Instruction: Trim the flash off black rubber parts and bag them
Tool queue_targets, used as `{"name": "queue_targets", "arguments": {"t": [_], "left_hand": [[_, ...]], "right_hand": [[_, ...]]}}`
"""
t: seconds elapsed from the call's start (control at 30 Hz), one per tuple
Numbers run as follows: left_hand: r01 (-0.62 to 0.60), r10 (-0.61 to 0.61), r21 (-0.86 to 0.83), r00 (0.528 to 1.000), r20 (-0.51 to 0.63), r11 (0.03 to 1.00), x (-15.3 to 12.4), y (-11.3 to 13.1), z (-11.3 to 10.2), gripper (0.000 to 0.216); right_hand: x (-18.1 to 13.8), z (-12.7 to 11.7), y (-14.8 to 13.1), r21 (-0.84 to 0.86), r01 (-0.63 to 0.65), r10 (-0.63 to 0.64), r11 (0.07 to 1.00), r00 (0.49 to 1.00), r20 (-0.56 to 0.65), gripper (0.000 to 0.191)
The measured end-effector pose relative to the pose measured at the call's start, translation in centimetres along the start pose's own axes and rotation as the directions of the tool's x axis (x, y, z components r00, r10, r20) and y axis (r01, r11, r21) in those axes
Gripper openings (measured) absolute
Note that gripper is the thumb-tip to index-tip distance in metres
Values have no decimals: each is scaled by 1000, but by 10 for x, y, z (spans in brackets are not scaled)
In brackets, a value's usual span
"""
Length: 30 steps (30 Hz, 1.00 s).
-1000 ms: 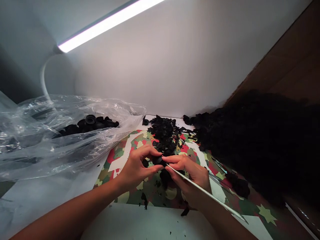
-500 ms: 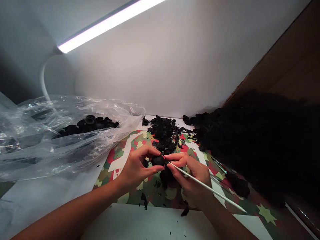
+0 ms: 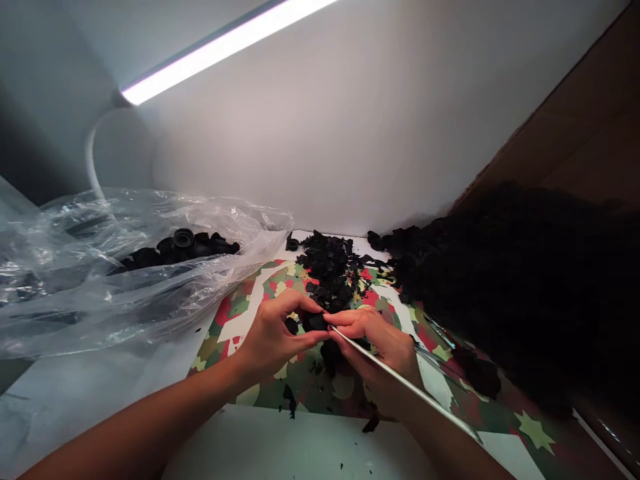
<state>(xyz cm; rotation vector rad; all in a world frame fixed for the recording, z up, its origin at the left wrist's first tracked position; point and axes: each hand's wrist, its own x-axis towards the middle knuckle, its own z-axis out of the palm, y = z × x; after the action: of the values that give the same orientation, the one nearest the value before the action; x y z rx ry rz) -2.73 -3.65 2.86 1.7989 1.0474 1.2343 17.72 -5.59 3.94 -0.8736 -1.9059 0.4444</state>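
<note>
My left hand [image 3: 273,337] pinches a small round black part [image 3: 316,321] between thumb and fingers, just above the camouflage-patterned sheet [image 3: 240,313]. My right hand [image 3: 383,347] is closed on a long thin metal tool [image 3: 405,385] held like a pen. The tool's tip touches the black part. The tool's far end runs back over my right wrist. Loose black scraps [image 3: 330,270] are heaped just beyond my fingers.
A clear plastic bag [image 3: 115,280] holding several black round parts [image 3: 183,243] lies at the left. A large dark heap of black parts [image 3: 525,287] fills the right side. A lit lamp bar [image 3: 220,47] hangs overhead. A white wall stands behind.
Both hands stay at the same spot. The tool's tip has shifted slightly on the black part, and its angle has changed a little.
</note>
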Motion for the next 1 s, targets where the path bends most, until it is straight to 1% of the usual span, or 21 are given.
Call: {"name": "queue_targets", "arguments": {"t": [0.2, 0.37, 0.5, 0.57, 0.6, 0.63, 0.67, 0.7, 0.73, 0.77, 0.8, 0.83, 0.87, 0.9, 0.93, 0.97, 1.0], "left_hand": [[-60, 60, 49, 998, -12, 997, 0, -3, -1, 27], [-149, 155, 125, 987, -34, 981, 1, -2, -1, 28], [-179, 190, 183, 981, -44, 967, 1, -3, 2, 30], [-234, 245, 204, 969, -30, 950, 1, 2, 2, 29], [-290, 300, 218, 954, -15, 932, 3, 7, 0, 27], [-359, 370, 243, 929, -2, 901, 4, 14, -4, 25], [-434, 452, 284, 892, 3, 855, 6, 23, -12, 22], [-500, 534, 359, 846, 4, 789, 9, 32, -23, 20], [-531, 615, 476, 788, -28, 701, 12, 41, -37, 22], [-495, 682, 627, 726, -81, 601, 16, 48, -54, 24], [-387, 732, 769, 665, -150, 509, 21, 53, -73, 23], [-248, 736, 859, 648, -195, 447, 25, 56, -93, 21], [-77, 673, 901, 693, -258, 426, 29, 56, -112, 20], [79, 590, 906, 734, -335, 416, 33, 55, -128, 19], [148, 485, 907, 805, -343, 395, 35, 53, -141, 17], [176, 416, 899, 839, -350, 401, 37, 52, -148, 15], [171, 386, 892, 856, -345, 418, 37, 51, -150, 16]], "right_hand": [[-4, 3, 6, -65, 102, -99, 993, 994, 47, 13], [-6, 10, 11, -165, 261, -263, 951, 965, 12, 15], [-8, 13, 10, -239, 286, -293, 928, 956, 7, 16], [-7, 12, 10, -249, 275, -284, 928, 959, 2, 16], [-6, 10, 11, -257, 249, -261, 934, 965, -15, 16], [-4, 8, 13, -270, 206, -224, 941, 974, -38, 15], [-2, 5, 15, -282, 147, -174, 948, 982, -73, 14], [1, 2, 18, -293, 62, -100, 954, 988, -117, 14], [3, -1, 21, -286, -30, -17, 958, 987, -159, 14], [6, -5, 24, -255, -126, 74, 959, 976, -205, 14], [8, -8, 27, -199, -220, 171, 955, 957, -233, 16], [11, -11, 29, -132, -286, 247, 949, 936, -251, 17], [13, -14, 30, -79, -325, 295, 942, 920, -260, 18], [14, -15, 31, -38, -353, 333, 935, 908, -255, 18], [16, -17, 32, -9, -371, 358, 929, 902, -241, 18], [17, -18, 32, 12, -387, 380, 922, 899, -218, 18], [17, -18, 32, 35, -405, 404, 914, 895, -187, 19]]}}
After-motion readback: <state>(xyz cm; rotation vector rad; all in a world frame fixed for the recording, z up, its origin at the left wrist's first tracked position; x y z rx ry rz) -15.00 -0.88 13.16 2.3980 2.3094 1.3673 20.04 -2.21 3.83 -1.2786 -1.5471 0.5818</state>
